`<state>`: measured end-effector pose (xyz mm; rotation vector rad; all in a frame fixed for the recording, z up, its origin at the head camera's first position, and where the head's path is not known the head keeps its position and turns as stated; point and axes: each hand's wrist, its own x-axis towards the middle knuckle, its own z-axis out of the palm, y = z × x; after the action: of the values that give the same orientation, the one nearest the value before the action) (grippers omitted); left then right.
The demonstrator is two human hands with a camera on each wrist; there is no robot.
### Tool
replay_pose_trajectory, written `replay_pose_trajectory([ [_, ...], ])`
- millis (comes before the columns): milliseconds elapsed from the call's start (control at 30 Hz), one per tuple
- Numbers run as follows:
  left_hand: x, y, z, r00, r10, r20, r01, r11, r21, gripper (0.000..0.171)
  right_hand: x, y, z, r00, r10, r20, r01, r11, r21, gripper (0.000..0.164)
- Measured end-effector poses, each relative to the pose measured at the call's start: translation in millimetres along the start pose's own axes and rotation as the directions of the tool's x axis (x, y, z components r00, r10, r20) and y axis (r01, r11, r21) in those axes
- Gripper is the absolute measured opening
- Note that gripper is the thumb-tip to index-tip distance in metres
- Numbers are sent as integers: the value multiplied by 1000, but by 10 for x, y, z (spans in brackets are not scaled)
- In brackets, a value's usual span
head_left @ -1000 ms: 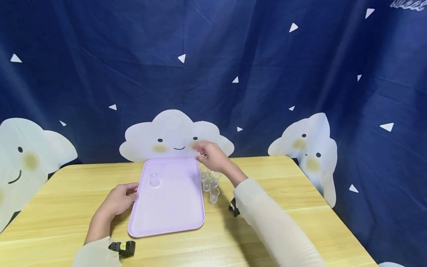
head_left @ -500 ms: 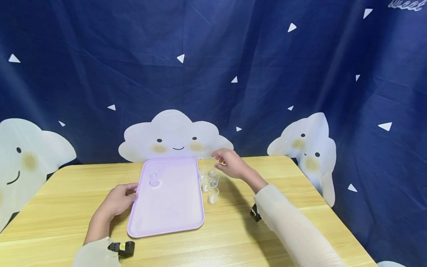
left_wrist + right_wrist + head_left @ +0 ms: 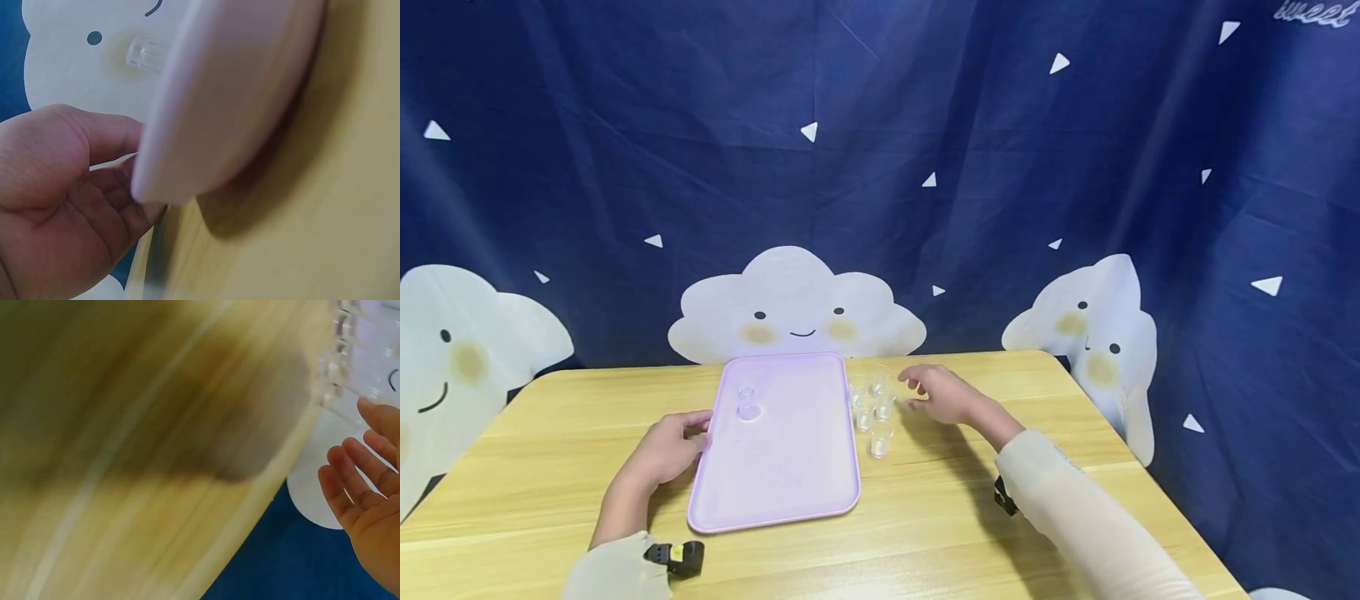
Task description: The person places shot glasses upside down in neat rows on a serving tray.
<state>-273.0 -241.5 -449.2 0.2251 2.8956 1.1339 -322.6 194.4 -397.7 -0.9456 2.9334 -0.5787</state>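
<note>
Gripping a shallow, lilac, rectangular tray (image 3: 778, 467) by its left rim

From the head camera, the tray lies on a pale, wood-grained table (image 3: 910, 550). At its left rim, a person's bare left hand (image 3: 668, 450) holds the edge between thumb and fingers. One small, clear, tumbler-shaped cup (image 3: 748, 407) sits on the tray, in its far left part. Just outside the tray's right rim, along its far half, a cluster of five small, clear cups (image 3: 882, 439) stands on the table. Right of these, farther from the tray, the bare right hand (image 3: 946, 395) hovers with relaxed, slightly bent fingers, its fingertips just beside the cluster. Beyond the tray's far rim hangs a dark blue curtain (image 3: 880, 92) printed with white triangles (image 3: 808, 132) and smiling clouds (image 3: 797, 287).

From the left wrist, the thumb meets the tray's rim, while the curled fingers pass out of sight behind it; the single cup shows past that rim.

From the right wrist, the palm faces the camera, fingers loosely spread; the cups beside the tray are blurred.
</note>
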Motion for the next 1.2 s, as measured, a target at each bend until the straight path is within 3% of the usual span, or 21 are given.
replay_pose_trajectory([
  [267, 0, -9, 11, 1000, 4, 6, -4, 1000, -5, 44, -11, 103, 184, 997, 47, 54, -50, 998, 48, 42],
  [733, -12, -27, 0, 1000, 21, 9, -21, 1000, 5, 45, -23, 155, 421, 980, 200, -19, -190, 951, 245, 37],
  [1200, -11, -34, -1, 1000, 20, 7, -20, 1000, 4, 44, 56, 79, 526, 988, 138, -71, -117, 963, 242, 23],
])
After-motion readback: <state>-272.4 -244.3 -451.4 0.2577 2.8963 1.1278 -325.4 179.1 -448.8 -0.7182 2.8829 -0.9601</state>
